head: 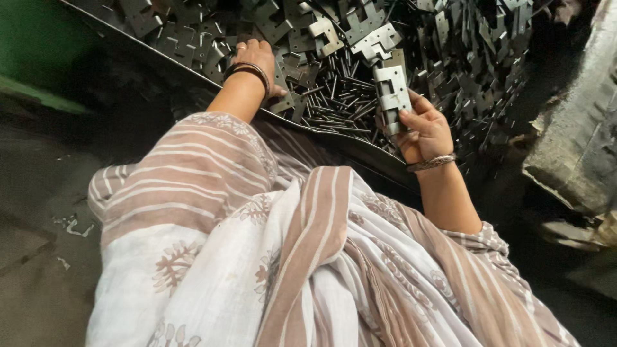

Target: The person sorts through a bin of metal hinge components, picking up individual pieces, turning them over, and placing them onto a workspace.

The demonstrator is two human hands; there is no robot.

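Observation:
My right hand (pixel 424 132) grips a pale grey metal hinge (pixel 392 93), held upright over the pile, with a thin bracelet on the wrist. My left hand (pixel 256 56) reaches palm down into a heap of dark metal hinge plates (pixel 193 38) and wears dark bangles and a ring; its fingers are buried among the plates, so whether it holds one cannot be told. Between the hands lies a cluster of thin dark metal pins (pixel 340 103).
A dark tray rim (pixel 360 151) runs diagonally in front of my lap. More hinge plates (pixel 475 51) fill the right side. A rough grey block (pixel 578 141) stands at the right edge. White and brown striped cloth (pixel 289 257) covers my knees. A green surface (pixel 38 45) is at upper left.

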